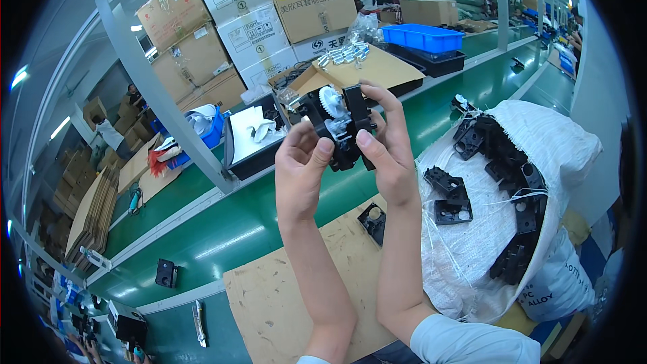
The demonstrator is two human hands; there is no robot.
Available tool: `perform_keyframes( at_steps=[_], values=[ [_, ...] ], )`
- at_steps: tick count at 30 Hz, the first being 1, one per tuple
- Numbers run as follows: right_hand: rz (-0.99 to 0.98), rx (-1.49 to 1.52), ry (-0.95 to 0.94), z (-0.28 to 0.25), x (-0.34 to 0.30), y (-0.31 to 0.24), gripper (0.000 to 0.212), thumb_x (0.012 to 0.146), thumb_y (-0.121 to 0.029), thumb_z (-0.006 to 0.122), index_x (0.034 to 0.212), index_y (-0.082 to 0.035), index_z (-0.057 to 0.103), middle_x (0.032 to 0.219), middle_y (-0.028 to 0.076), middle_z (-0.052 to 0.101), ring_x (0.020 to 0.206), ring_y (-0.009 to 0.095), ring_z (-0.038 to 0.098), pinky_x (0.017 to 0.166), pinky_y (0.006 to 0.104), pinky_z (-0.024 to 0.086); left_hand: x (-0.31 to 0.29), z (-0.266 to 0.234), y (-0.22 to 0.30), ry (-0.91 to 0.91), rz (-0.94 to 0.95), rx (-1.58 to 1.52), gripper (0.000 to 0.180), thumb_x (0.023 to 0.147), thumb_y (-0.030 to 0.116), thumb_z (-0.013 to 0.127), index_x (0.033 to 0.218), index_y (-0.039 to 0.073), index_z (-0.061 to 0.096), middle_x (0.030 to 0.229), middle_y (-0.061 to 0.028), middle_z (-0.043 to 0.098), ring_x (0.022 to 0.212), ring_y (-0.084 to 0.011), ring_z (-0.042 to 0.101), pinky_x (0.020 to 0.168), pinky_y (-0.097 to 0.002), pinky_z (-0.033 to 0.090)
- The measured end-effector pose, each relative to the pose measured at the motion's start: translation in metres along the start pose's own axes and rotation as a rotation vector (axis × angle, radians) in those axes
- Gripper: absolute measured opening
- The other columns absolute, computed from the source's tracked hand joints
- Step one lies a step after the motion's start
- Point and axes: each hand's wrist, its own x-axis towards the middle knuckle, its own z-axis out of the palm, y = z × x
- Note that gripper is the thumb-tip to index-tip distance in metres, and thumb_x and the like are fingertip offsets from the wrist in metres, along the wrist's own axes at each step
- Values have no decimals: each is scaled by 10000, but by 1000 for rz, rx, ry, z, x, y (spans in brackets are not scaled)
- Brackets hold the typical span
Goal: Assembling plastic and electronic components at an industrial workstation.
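The fingers [324, 147] of the left hand [299, 175] are closed around the lower left side of a black, box-shaped plastic housing [346, 156] fitted with white toothed plastic gears [331, 102], while a flat, black, rectangular plastic part [355, 104] is gripped by the right hand [394, 162], one finger laid over its top corner and the thumb set near its lower end. Both pieces are held above the glossy green surface [229, 246], close together; whether they are joined cannot be told. The housing is framed between the two thumbs, its gears exposed at the top, clear of the fingers. By its look, the housing is judged light and stiff, with smooth walls that may slip slightly against bare skin. The gears are judged the most fragile portion, liable to be shifted if squeezed. A hold is best taken on the solid outer walls, with the teeth left untouched.
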Motion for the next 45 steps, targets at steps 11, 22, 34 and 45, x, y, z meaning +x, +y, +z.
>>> perform_keyframes(
  at_steps=[11,22,34,45],
  values=[
    [88,30,73,-1,-3,-1,509,933,-153,557,1402,-29,401,1421,109,379,1121,210,497,941,321,452,1,4,-3,-114,-120,-72,381,931,333,687,1072,-7,587,844,-50,656,690,-118,630,591,-250,506],
    [150,92,130,0,-2,-8,492,978,-142,504,1436,-43,353,1264,83,481,1022,129,499,880,259,452,0,-9,-5,-171,-43,-21,262,957,155,651,1157,17,551,1088,-67,623,919,-127,644,742,-283,586],
    [144,10,144,1,-2,-6,471,983,-139,491,1424,-47,354,1132,97,547,933,107,527,853,248,458,-9,2,11,-239,14,116,267,893,48,715,1107,2,562,1030,-40,600,941,-101,577,824,-259,495],
    [138,42,133,1,1,-10,466,987,-115,454,1429,-40,325,1103,118,575,913,108,578,816,254,479,-8,4,11,-307,57,191,248,887,-4,694,1092,7,556,1023,-16,564,926,-92,564,812,-243,473]
  ],
)
